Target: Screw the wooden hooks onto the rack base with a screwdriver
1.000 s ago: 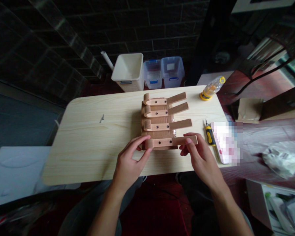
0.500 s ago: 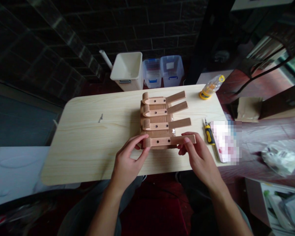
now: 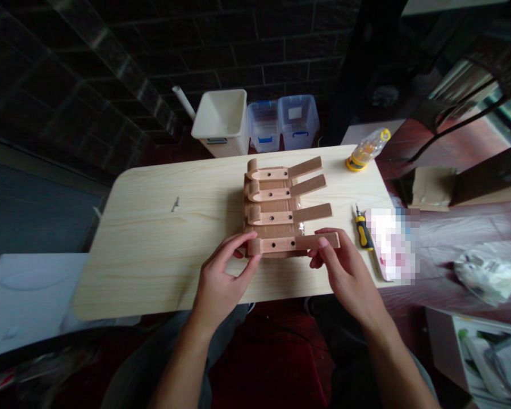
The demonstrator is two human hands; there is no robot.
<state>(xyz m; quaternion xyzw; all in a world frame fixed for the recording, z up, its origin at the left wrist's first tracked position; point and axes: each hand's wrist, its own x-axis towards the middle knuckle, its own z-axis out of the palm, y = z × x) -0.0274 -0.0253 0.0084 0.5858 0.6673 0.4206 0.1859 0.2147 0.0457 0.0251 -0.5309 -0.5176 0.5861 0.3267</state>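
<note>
Several wooden hooks lie side by side across a brown cardboard box [image 3: 276, 230]. Each has a curled left end, a flat right end angled off, and two dark holes or screws. My left hand [image 3: 221, 272] pinches the curled end of the nearest wooden hook [image 3: 283, 245] between thumb and fingers. At that hook's other end, my right hand [image 3: 344, 267] grips the flat tip, thumb on top and fingers underneath. The farther wooden hooks [image 3: 276, 217] rest untouched behind it. Right of my right hand, a yellow-and-black screwdriver [image 3: 363, 230] lies on the table.
The pale wooden table [image 3: 153, 250] carries a small metal piece [image 3: 175, 204] on its left and a clear bottle-shaped container with a yellow base [image 3: 364, 152] at the back right. A blurred-out flat item [image 3: 389, 244] lies by the right edge. Bins [image 3: 221, 119] stand behind the table.
</note>
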